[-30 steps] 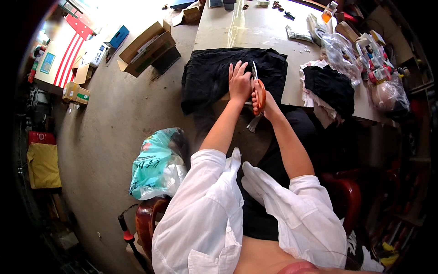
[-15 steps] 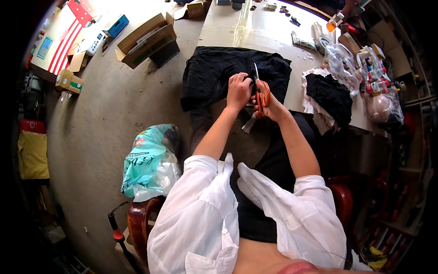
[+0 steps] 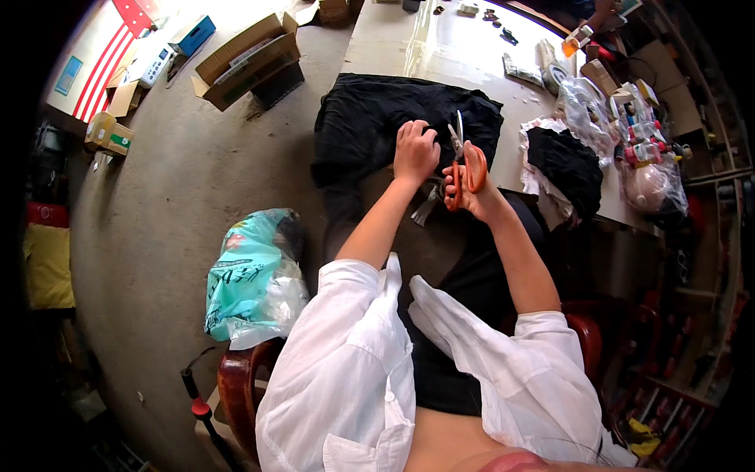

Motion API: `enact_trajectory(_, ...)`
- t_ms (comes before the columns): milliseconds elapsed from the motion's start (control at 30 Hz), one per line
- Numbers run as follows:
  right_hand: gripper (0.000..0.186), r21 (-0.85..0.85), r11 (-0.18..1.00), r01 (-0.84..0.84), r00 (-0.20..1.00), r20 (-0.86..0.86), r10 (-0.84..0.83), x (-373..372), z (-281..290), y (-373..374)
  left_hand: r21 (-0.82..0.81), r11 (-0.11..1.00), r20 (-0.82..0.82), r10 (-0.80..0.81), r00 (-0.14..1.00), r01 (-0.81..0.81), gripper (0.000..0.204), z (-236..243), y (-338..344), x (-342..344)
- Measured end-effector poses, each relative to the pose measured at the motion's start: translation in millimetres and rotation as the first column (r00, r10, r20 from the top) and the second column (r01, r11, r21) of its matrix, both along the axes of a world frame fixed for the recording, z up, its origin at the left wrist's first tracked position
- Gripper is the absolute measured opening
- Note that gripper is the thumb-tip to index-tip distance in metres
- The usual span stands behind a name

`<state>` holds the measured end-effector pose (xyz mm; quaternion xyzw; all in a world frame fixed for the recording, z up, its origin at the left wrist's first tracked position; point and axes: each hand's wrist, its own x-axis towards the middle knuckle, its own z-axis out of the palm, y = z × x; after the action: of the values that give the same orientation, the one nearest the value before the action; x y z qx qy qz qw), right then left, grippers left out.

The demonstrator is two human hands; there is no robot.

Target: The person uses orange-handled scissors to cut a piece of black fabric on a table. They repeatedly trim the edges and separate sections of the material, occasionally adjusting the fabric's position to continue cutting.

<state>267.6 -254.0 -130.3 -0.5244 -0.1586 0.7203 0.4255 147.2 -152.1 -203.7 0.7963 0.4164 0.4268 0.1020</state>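
Black cloth, perhaps a garment, lies spread over the near left end of the table, its edge hanging toward my lap. My left hand is closed on its near edge, fingers curled; the fingertips are partly hidden. Just to the right, my right hand grips a pair of scissors with orange handles. Their handles are spread and the metal blades point away from me, a little apart, over the cloth. Whitish strips hang below my hands.
Black and pale fabric is heaped at the table's right edge, near clear bags of small items. A green plastic bag rests at my left. Cardboard boxes stand on the floor. A person's arm shows at the far right.
The scissors have moved right, away from my left hand, and their handles and blades have spread. My left hand stays at the cloth, shifted only slightly.
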Motion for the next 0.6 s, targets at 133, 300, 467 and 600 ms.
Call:
enact_trajectory(133, 0.061, 0.037, 0.998, -0.045, 0.998, -0.045, 0.046, -3.0, -0.6, -6.4, 0.049, 0.997, -0.004, 0.06, 0.998, -0.06, 0.014, -10.3, 1.3, 3.2)
enact_trajectory(300, 0.066, -0.027, 0.996, -0.084, 0.996, -0.026, 0.083, -10.0, 8.6, -2.4, 0.081, 0.995, 0.031, 0.048, 0.998, -0.05, 0.012, -10.8, 0.1, 1.4)
enact_trajectory(467, 0.071, -0.099, 0.991, -0.088, 0.996, 0.006, 0.089, -9.2, 3.5, 12.7, 0.071, 0.997, 0.019, 0.011, 1.0, -0.013, 0.015, -9.8, -0.4, -0.6)
enact_trajectory(600, 0.068, -0.08, 0.995, -0.056, 0.986, 0.152, 0.067, -11.0, 5.4, 34.4, 0.134, 0.991, 0.017, -0.034, 0.999, 0.031, 0.013, -8.9, -0.4, -1.6)
